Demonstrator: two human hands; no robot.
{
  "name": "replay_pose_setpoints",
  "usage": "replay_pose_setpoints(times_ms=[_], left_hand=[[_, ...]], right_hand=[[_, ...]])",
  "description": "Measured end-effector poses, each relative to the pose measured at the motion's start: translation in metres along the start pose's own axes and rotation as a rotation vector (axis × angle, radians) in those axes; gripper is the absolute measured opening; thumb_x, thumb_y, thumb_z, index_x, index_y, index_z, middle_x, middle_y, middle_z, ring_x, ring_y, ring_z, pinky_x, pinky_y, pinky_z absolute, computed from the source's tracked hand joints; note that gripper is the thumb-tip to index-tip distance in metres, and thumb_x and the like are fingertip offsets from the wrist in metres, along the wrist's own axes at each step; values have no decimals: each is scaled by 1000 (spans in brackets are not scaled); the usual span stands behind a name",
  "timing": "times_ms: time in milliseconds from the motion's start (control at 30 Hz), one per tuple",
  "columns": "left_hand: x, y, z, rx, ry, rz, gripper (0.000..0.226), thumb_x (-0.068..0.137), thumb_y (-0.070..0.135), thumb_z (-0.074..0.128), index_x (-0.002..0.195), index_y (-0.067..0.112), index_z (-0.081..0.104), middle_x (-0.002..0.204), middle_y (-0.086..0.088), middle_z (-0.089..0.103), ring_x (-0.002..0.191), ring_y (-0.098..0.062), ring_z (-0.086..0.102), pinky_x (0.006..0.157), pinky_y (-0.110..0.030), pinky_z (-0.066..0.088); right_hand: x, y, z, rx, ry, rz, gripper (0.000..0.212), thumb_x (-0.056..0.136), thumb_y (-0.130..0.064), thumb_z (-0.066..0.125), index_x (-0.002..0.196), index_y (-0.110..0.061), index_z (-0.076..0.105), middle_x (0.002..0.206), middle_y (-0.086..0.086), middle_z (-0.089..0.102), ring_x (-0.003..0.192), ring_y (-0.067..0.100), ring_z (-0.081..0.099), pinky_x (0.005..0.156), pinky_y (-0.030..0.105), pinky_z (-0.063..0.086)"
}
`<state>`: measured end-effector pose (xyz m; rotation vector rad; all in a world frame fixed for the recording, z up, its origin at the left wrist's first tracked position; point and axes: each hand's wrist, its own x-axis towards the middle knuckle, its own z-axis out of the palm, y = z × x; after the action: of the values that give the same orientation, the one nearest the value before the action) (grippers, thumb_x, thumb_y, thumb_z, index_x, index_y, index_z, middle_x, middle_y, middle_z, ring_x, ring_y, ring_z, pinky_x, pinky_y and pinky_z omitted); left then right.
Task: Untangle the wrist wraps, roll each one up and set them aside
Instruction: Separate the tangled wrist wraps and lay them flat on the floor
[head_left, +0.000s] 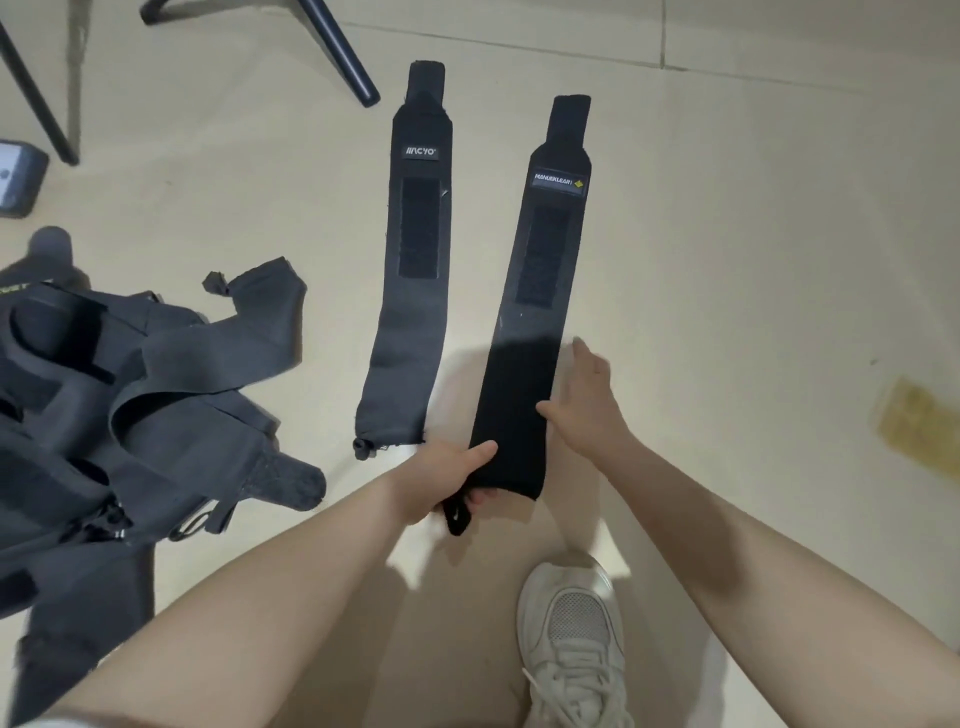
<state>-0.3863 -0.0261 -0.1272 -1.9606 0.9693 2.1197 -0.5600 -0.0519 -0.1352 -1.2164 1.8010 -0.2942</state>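
Two black wrist wraps lie flat and stretched out side by side on the beige floor. The left wrist wrap (410, 270) has a white logo patch and lies untouched. The right wrist wrap (540, 291) carries a label with a yellow diamond. My left hand (441, 478) grips its near end, thumb on top, with the thumb loop hanging below the fingers. My right hand (587, 400) rests flat with fingers apart against the wrap's right edge. A tangled pile of more black wraps (130, 415) sits at the left.
A white sneaker (571, 639) stands on the floor near the bottom middle. Black chair legs (337, 52) reach down at the top left. A dark device (18, 176) lies at the far left edge. A yellowish stain (919, 426) marks the floor at right.
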Motion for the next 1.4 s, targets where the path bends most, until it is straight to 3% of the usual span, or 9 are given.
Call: replay_pose_setpoints(times_ms=[133, 267, 367, 500, 700, 967, 1067, 1300, 1400], left_hand=[[13, -3, 8, -83, 74, -143, 47, 97, 45, 43, 81, 3, 57, 47, -3, 59, 37, -14, 50, 42, -17, 41], [17, -9, 4, 954, 329, 60, 45, 96, 48, 38, 93, 8, 59, 69, -3, 54, 77, -25, 60, 63, -27, 41], [3, 0, -5, 1233, 474, 380, 22, 98, 32, 36, 90, 16, 48, 84, -2, 51, 87, -25, 61, 61, -28, 37], [-14, 10, -45, 1368, 395, 619, 19, 93, 21, 39, 109, 14, 47, 103, -3, 53, 91, -25, 54, 64, -33, 37], [-46, -5, -142, 1638, 405, 612, 47, 88, 25, 47, 133, 15, 41, 134, -5, 40, 122, -24, 40, 95, -34, 36], [-90, -97, -253, 1386, 764, 188, 74, 95, 34, 44, 151, 20, -3, 157, -9, -15, 143, -38, -5, 117, -47, 6], [-92, -132, -278, 1178, 890, 87, 86, 93, 41, 50, 149, 21, -13, 155, -12, -22, 142, -42, -8, 115, -52, 6], [-73, -177, -301, 496, 910, 357, 79, 88, 29, 63, 150, 17, 15, 159, 1, -5, 137, -35, 27, 103, -41, 37], [-69, -178, -304, 427, 866, 405, 82, 87, 23, 63, 150, 17, 12, 158, 4, -12, 108, -27, 56, 79, -34, 50]], right_hand=[[-10, 11, 15, -692, -143, -446, 53, 94, -22, 52, 144, -25, 36, 156, 5, 21, 141, 26, 21, 114, 36, 17], [-18, 24, 27, -834, -317, -423, 52, 99, -38, 41, 148, -30, 26, 160, -1, 5, 146, 19, 5, 117, 43, 5], [-23, 22, 28, -906, -332, -390, 56, 98, -39, 42, 149, -31, 21, 160, -1, 1, 147, 20, 2, 116, 48, 6], [-22, -9, 29, -883, -320, -404, 46, 99, -35, 42, 143, -24, 36, 157, 6, 17, 143, 26, 18, 115, 44, 17], [-22, -112, 64, -663, -370, -600, 36, 99, -18, 40, 134, -17, 48, 142, 3, 37, 119, 25, 49, 97, 35, 42], [-33, -224, 133, -382, -515, -603, 26, 94, -7, 47, 115, 2, 60, 119, 11, 57, 108, 23, 51, 86, 24, 37], [-39, -250, 166, -318, -516, -483, 36, 96, -13, 45, 131, -11, 52, 134, -1, 50, 124, 13, 44, 93, 16, 29], [-27, -281, 246, -299, -479, -368, 48, 101, -13, 36, 148, -14, 26, 154, 1, 29, 140, 18, 28, 114, 28, 21], [-18, -288, 267, -356, -441, -392, 53, 100, -16, 42, 149, -15, 23, 156, 2, 24, 142, 21, 23, 114, 30, 20]])
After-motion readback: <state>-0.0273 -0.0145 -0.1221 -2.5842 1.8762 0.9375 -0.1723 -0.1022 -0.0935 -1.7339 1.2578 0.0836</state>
